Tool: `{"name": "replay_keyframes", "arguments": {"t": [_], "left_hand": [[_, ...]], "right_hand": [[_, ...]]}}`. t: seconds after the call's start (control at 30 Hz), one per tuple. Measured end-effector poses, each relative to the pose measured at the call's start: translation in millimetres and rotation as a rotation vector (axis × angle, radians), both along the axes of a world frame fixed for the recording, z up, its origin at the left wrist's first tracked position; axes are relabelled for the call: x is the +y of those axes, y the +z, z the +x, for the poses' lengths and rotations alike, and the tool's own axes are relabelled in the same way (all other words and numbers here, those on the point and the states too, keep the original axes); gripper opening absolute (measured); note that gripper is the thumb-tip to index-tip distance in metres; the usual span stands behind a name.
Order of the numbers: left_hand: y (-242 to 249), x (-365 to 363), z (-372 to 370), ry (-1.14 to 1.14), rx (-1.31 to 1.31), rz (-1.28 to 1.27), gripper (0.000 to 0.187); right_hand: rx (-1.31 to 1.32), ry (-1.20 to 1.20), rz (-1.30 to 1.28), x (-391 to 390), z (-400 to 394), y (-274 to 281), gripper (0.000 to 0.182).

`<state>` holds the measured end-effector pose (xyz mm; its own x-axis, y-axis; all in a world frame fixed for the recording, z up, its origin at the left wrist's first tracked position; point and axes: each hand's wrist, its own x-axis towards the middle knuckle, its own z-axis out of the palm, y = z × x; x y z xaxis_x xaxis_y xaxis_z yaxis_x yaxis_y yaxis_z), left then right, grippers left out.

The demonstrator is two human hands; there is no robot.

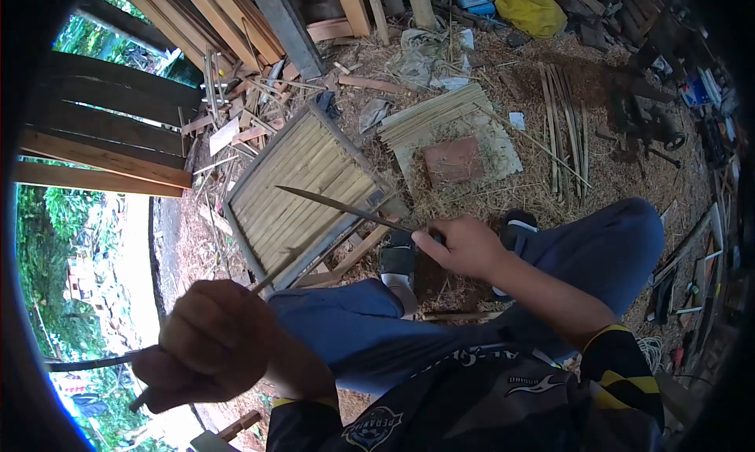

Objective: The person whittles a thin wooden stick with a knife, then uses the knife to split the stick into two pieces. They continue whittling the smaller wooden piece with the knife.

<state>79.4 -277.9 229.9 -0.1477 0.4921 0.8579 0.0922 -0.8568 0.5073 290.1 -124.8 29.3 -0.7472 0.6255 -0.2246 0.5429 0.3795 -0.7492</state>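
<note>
A long pointed knife (338,206) is in my right hand (464,246), its fingers closed on the handle and the blade reaching left. My left hand (216,343) is raised near the camera, closed around a thin strip (285,268) that sticks out toward the upper right; much of the strip is hidden in the fist. Behind the blade lies a framed panel of pale slats (303,180), its lower edge by my knee.
Thin pale sticks (434,115) and a reddish slab (454,161) lie on a board ahead. Long strips (558,129) rest to the right, on shaving-covered ground. Wooden planks (102,161) stand at left. A yellow bag (531,14) is at the back.
</note>
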Motion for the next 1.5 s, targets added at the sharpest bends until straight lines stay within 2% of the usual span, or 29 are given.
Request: {"name": "replay_keyframes", "arguments": {"t": [0.07, 0.17, 0.27, 0.37, 0.5, 0.57, 0.67, 0.77, 0.87, 0.97, 1.07, 1.17, 1.27, 1.33, 1.4, 1.43, 1.5], "left_hand": [[2, 0, -3, -0.015, 0.011, -0.036, 0.053], [2, 1, 0, -0.014, -0.012, -0.013, 0.053], [3, 0, -1, 0.010, -0.041, -0.025, 0.054], [2, 0, -6, -0.013, 0.016, -0.015, 0.053], [1, -3, -5, 0.015, -0.009, 0.005, 0.052], [1, -3, -5, -0.007, 0.029, 0.003, 0.052], [-4, -10, 4, 0.040, 0.026, 0.004, 0.052], [-6, -10, 7, 0.008, 0.013, 0.005, 0.052], [-6, -11, 11, 0.038, 0.022, 0.037, 0.051], [-7, -11, 0, 0.011, 0.041, 0.038, 0.051], [-6, -8, 2, 0.015, 0.008, 0.070, 0.051], [-7, -6, 2, 0.055, -0.026, 0.107, 0.051], [-4, -7, -1, -0.045, -0.025, 0.076, 0.050], [-5, -6, 1, 0.009, -0.088, 0.066, 0.051], [1, 0, 16, 0.239, -0.208, 0.088, 0.051], [6, -5, 26, 0.367, -0.285, 0.012, 0.051], [3, -14, 22, 0.310, -0.300, 0.042, 0.050]], "right_hand": [[-0.075, -0.015, -0.041, 2, 0, 2, 0.061], [-0.203, -0.021, 0.049, 20, 1, -25, 0.062], [-0.008, 0.018, 0.029, 2, 5, 2, 0.065], [-0.099, -0.035, 0.039, 9, -1, -9, 0.065], [-0.139, 0.010, 0.011, 7, -2, 13, 0.064], [-0.123, 0.014, 0.043, 4, 0, 4, 0.067], [0.050, 0.028, 0.105, -10, 1, 14, 0.068], [-0.064, -0.006, 0.021, -6, 1, -2, 0.067], [-0.094, -0.009, 0.060, 11, 0, -21, 0.067], [-0.020, -0.005, 0.167, -5, 0, 1, 0.065], [-0.109, -0.088, 0.142, 8, -5, -42, 0.065], [-0.128, -0.026, 0.145, 9, -4, -19, 0.066], [-0.166, -0.077, 0.122, -2, -1, -14, 0.067], [-0.238, -0.088, 0.067, 8, -3, -21, 0.068], [-0.262, -0.101, 0.031, 12, -6, -20, 0.069], [-0.261, -0.097, 0.020, 10, -5, -16, 0.069], [-0.242, -0.104, -0.039, 7, -5, -16, 0.070]]}}
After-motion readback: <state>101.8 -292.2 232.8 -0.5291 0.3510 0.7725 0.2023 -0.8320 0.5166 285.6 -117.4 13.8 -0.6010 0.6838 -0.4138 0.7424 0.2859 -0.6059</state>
